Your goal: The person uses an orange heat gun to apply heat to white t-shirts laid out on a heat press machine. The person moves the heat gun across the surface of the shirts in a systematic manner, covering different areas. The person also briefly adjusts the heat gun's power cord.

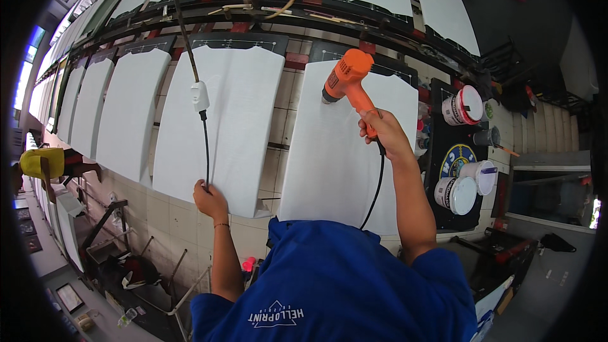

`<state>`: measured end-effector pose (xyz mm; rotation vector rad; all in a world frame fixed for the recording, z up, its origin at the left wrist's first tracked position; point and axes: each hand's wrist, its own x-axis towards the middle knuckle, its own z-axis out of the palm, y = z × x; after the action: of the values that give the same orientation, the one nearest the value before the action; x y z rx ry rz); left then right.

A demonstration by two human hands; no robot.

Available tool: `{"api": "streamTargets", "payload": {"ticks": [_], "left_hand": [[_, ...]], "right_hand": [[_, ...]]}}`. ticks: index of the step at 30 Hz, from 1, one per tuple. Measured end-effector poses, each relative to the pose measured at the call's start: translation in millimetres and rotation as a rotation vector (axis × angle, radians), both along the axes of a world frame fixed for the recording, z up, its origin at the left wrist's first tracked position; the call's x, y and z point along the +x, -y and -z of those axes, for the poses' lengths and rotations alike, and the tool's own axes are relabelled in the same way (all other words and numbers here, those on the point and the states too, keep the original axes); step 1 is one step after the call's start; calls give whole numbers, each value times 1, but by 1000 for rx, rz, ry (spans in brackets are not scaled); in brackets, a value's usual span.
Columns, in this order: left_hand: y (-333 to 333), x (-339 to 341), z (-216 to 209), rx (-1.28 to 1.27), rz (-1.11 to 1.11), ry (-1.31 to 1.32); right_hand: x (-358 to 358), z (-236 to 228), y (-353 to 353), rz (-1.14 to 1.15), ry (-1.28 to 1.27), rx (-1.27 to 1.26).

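An orange heat gun (352, 82) is gripped by its handle in my right hand (387, 133). Its dark nozzle points down and left, over a white fabric panel (342, 152) on a black-edged board. From the handle's end a black cord drops toward my body. My left hand (210, 199) pinches a black power cord (207, 152) beside the lower edge of another white panel (171, 158). That cord runs up to a white socket connector (199, 96), where a darker cable (184, 31) hangs from above.
More white panels stand in rows to the left and across the far rail (304, 16). At right, a dark board holds several paint tubs (455, 195) and a grey cup (486, 137). A person in a yellow shirt (43, 163) bends at far left. Metal frames (114, 234) stand lower left.
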<state>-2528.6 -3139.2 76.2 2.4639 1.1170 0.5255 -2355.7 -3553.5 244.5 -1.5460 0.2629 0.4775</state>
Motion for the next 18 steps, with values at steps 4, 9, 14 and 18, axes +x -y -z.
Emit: {"api": "streamTargets", "payload": {"ticks": [4, 9, 14, 18], "left_hand": [[-3, 0, 4, 17, 11, 12], [-4, 1, 2, 29, 18, 11], [-1, -1, 0, 31, 18, 0], [2, 1, 0, 22, 19, 10]], "right_hand": [[5, 6, -13, -14, 55, -16], [7, 2, -14, -21, 30, -10], [-8, -10, -1, -112, -28, -10], [-29, -12, 4, -49, -7, -87]]}}
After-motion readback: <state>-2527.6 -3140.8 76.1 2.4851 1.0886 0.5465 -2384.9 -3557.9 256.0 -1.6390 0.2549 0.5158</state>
